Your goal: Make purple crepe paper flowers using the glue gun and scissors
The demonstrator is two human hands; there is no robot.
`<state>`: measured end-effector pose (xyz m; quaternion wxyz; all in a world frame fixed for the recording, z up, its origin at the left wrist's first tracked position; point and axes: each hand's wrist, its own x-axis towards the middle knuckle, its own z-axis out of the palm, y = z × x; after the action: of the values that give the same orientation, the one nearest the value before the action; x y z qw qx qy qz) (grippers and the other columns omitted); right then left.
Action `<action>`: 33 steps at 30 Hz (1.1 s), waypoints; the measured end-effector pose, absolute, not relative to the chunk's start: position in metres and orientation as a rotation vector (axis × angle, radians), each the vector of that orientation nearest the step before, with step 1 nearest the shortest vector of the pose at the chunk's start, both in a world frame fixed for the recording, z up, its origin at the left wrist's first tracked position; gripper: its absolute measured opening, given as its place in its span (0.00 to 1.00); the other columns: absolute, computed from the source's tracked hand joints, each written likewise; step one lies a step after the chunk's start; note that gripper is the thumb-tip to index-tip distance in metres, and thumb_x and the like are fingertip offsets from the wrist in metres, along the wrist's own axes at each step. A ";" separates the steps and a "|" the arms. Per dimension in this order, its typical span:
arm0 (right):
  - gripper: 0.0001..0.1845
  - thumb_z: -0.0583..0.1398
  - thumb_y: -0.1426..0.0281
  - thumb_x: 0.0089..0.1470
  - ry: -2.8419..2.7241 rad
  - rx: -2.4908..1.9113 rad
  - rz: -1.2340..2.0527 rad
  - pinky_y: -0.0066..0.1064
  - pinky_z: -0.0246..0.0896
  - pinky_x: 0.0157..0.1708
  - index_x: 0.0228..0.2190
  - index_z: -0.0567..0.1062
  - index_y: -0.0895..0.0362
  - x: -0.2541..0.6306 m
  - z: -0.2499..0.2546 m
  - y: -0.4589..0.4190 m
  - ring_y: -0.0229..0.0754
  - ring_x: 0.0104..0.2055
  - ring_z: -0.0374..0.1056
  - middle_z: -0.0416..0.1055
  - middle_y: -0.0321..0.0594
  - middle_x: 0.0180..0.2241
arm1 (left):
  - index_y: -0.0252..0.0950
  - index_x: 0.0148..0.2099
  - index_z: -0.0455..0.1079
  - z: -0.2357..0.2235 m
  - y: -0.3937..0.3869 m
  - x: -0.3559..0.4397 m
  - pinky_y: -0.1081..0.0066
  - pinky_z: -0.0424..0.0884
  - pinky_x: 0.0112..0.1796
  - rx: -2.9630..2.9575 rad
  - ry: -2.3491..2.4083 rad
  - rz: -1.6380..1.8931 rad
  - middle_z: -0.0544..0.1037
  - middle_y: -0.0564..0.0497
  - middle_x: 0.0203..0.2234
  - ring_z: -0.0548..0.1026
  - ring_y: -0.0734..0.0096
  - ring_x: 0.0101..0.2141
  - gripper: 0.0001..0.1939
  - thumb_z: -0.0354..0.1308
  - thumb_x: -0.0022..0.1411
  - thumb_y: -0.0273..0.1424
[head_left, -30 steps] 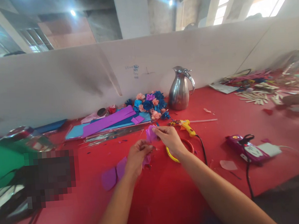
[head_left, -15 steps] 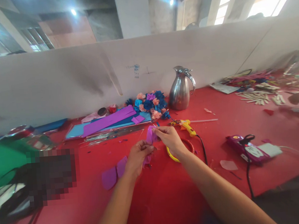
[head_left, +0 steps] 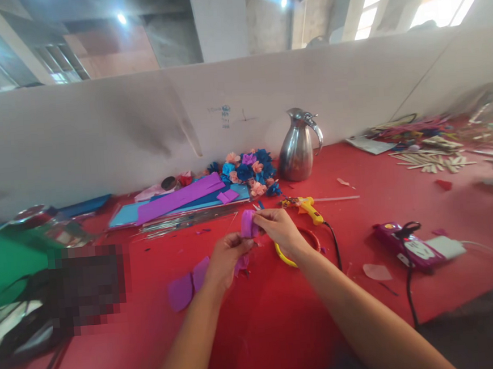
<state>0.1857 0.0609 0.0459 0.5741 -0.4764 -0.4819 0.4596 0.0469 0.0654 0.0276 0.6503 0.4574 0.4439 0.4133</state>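
Observation:
Both my hands meet over the red table (head_left: 282,318), closed on a small piece of purple crepe paper (head_left: 248,224). My right hand (head_left: 279,230) pinches its upper part with thumb and fingers. My left hand (head_left: 226,261) grips the lower end, where more purple paper shows under the fingers. Loose purple petal cut-outs (head_left: 186,286) lie on the table just left of my left hand. A yellow and red ring (head_left: 284,256) lies under my right wrist.
A yellow glue gun (head_left: 308,208) with a black cord lies behind my right hand. A steel jug (head_left: 297,146), paper flowers (head_left: 247,170) and purple and blue sheets (head_left: 179,201) stand at the white partition. A purple case with scissors (head_left: 405,243) lies to the right.
My hands stay in place, and the fingers have shifted slightly on the purple paper. The view has moved a little.

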 end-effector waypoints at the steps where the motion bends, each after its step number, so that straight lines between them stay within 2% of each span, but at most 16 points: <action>1: 0.15 0.58 0.60 0.44 -1.129 -1.115 1.075 0.26 0.49 0.22 0.16 0.70 0.57 0.186 0.046 0.061 0.33 0.20 0.55 0.62 0.32 0.15 | 0.33 0.24 0.74 0.028 0.065 0.047 0.76 0.62 0.24 1.037 1.012 0.935 0.75 0.51 0.19 0.68 0.76 0.21 0.11 0.70 0.35 0.31; 7: 0.16 0.59 0.59 0.44 -1.098 -1.070 1.095 0.27 0.50 0.22 0.17 0.71 0.58 0.184 0.046 0.061 0.33 0.20 0.57 0.64 0.33 0.16 | 0.32 0.24 0.76 0.026 0.068 0.046 0.76 0.59 0.22 1.032 1.008 0.939 0.74 0.51 0.18 0.66 0.78 0.19 0.11 0.70 0.35 0.32; 11: 0.15 0.59 0.58 0.46 -0.981 -1.022 1.125 0.27 0.53 0.23 0.24 0.74 0.57 0.185 0.048 0.059 0.35 0.21 0.61 0.67 0.34 0.18 | 0.32 0.24 0.76 0.021 0.071 0.042 0.76 0.56 0.21 1.064 1.039 0.978 0.72 0.53 0.15 0.64 0.79 0.18 0.11 0.70 0.37 0.32; 14: 0.12 0.58 0.62 0.45 -0.890 -1.041 1.185 0.27 0.54 0.23 0.29 0.75 0.56 0.186 0.048 0.059 0.36 0.22 0.63 0.69 0.34 0.19 | 0.32 0.25 0.76 0.019 0.073 0.040 0.76 0.57 0.22 1.082 1.066 1.022 0.73 0.53 0.16 0.64 0.79 0.18 0.11 0.69 0.37 0.33; 19: 0.08 0.59 0.70 0.38 -1.030 -1.109 1.270 0.26 0.53 0.24 0.25 0.77 0.57 0.185 0.047 0.060 0.33 0.22 0.61 0.69 0.33 0.20 | 0.34 0.30 0.78 0.022 0.074 0.038 0.73 0.63 0.29 1.081 1.023 1.098 0.78 0.51 0.22 0.70 0.74 0.23 0.12 0.69 0.38 0.32; 25: 0.09 0.62 0.68 0.38 -1.145 -1.102 1.279 0.27 0.52 0.27 0.26 0.80 0.56 0.186 0.043 0.060 0.33 0.24 0.60 0.74 0.35 0.24 | 0.36 0.28 0.79 0.029 0.074 0.037 0.72 0.65 0.35 1.073 0.997 1.145 0.80 0.51 0.24 0.72 0.71 0.28 0.11 0.69 0.37 0.31; 33: 0.11 0.65 0.66 0.37 -1.164 -1.103 1.292 0.29 0.53 0.28 0.27 0.81 0.57 0.186 0.036 0.062 0.35 0.26 0.61 0.74 0.36 0.24 | 0.36 0.28 0.79 0.025 0.076 0.035 0.71 0.64 0.35 1.116 1.021 1.137 0.80 0.51 0.24 0.72 0.70 0.27 0.10 0.68 0.38 0.31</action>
<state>0.1865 0.0624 0.0363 0.5151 -0.4592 -0.4844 0.5378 0.0353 0.0755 0.0253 0.5846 0.4785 0.4376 0.4875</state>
